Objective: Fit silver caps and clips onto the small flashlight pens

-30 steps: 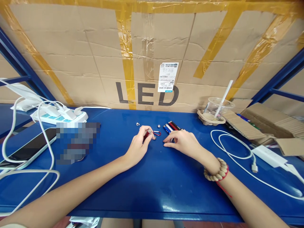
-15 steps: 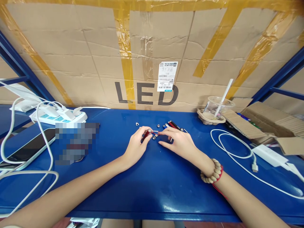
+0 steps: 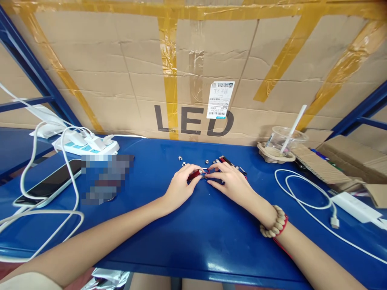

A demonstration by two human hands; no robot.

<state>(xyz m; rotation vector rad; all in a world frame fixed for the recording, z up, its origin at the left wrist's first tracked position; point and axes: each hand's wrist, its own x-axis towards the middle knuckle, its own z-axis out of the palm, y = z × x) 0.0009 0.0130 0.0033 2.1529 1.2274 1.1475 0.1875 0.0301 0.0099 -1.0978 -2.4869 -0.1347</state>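
On the blue table my left hand pinches a small red flashlight that lies near the table's middle. My right hand meets it from the right, its fingertips on the red clip ring at the flashlight's end. Behind my right hand lies a small bunch of red, blue and black flashlights, partly hidden by the fingers. Small metal parts sit loose just behind my left hand. A beaded bracelet circles my right wrist.
A white power strip with plugs and cables, and a phone, are at the left. A plastic cup with a straw, a white cable with charger and cardboard pieces are at the right. A taped cardboard wall closes the back.
My right hand slid left from the bunch of flashlights to the red one in my left hand, and the fingertips of both now touch at it. The view shifted slightly.
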